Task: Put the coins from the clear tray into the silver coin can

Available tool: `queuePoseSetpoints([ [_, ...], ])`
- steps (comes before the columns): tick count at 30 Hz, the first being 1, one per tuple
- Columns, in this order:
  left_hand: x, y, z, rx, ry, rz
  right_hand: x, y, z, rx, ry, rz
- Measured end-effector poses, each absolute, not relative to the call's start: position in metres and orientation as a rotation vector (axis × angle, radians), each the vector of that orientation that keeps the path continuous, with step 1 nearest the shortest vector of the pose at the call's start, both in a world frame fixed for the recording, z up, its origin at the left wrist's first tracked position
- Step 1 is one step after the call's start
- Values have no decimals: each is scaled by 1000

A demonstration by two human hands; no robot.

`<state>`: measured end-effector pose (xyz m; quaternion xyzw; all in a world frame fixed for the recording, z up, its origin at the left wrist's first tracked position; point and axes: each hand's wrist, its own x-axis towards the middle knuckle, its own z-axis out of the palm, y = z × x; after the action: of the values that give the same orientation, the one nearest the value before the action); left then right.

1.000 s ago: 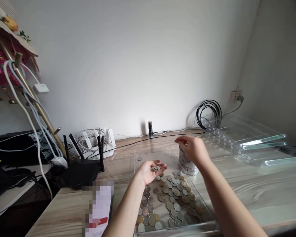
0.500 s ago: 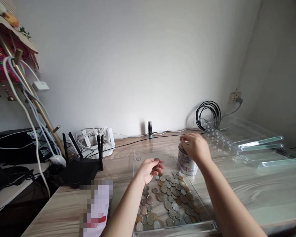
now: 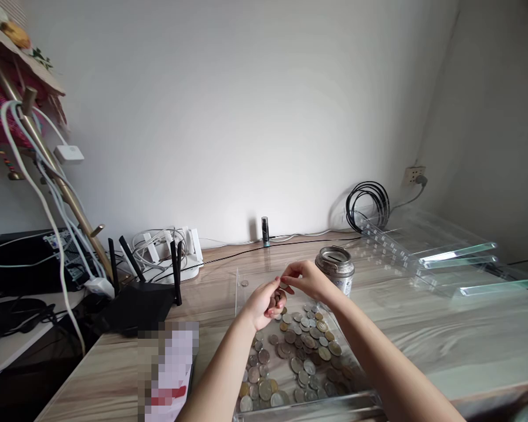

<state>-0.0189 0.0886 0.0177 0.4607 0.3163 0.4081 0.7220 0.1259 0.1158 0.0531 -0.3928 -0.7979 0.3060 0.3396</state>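
My left hand (image 3: 264, 305) is curled around a few coins (image 3: 278, 295) above a clear plastic tray (image 3: 243, 313). Its thumb meets the fingertips of my right hand (image 3: 305, 278), which pinch a coin (image 3: 284, 285) at the left hand's fingers. Below both hands, many loose coins (image 3: 308, 368) in silver, brown and gold tones lie spread in the tray. Just beyond my right hand stands a round tin (image 3: 335, 264) with a slot in its metal lid and a patterned side. My right hand and wrist cover part of the tin's side.
Clear acrylic panels (image 3: 457, 258) lie at the right, beside a coiled black cable (image 3: 368, 206). A small dark bottle (image 3: 264, 231) stands against the wall. At the left are a black router (image 3: 138, 305), a white router with cables (image 3: 189, 258) and a blurred packet (image 3: 169, 369).
My right hand has moved left and down from the tin's lid to my left hand, uncovering the slotted lid. My left hand stays over the tray with coins.
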Motion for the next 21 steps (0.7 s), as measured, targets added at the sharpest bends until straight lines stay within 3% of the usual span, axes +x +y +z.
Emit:
queuePoseSetpoints([
  [4,-18,88,18,1053,742,962,130,110,59,-1107,-2032,621],
  [11,-18,92,14,1051,919,1034,184,120,77,-1699,-1544,-202],
  [16,-17,93,13,1103,993,1009,203,136,70,-1866,-1643,-213],
  [21,-17,92,14,1091,986,958,203,136,70,-1757,-1665,-243],
])
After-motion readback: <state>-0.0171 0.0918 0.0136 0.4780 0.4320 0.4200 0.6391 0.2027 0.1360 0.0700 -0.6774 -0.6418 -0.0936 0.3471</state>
